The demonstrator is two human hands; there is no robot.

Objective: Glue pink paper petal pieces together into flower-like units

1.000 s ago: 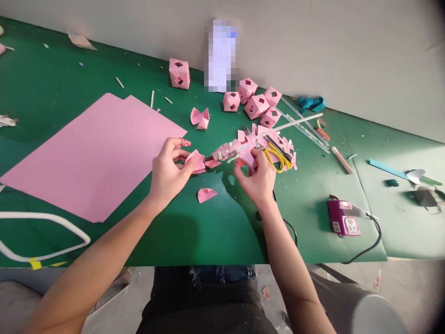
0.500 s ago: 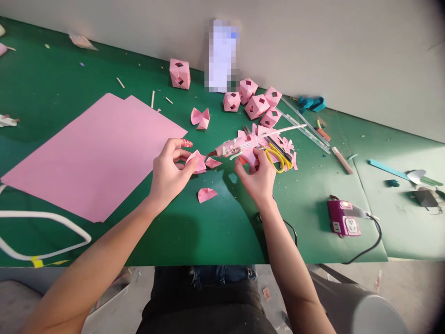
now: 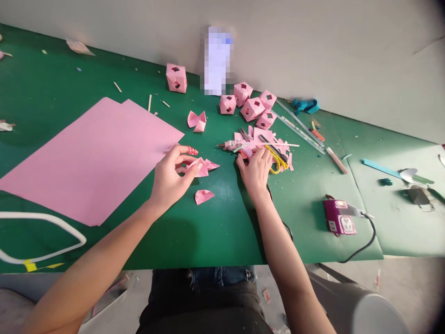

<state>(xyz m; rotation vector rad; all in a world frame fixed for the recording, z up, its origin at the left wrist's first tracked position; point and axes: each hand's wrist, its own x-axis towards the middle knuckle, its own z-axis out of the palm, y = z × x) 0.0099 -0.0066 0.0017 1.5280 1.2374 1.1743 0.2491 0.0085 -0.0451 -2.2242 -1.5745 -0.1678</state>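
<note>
Now pinching folded paper [image 3: 199,169] at fingertips of left hand [image 3: 172,178]; can't tell if gripping glue gun [image 3: 231,145] under right hand [image 3: 256,170], drawn back since earlier.

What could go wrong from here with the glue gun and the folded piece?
Burn: the glue gun nozzle points towards the side where the left hand is; heat isn't visible, but assume it's hot.
Snag: the gun, under the right hand, sits among paper scraps and scissors; could catch.
Crush: the left pinch might crease the folded pink piece.
</note>
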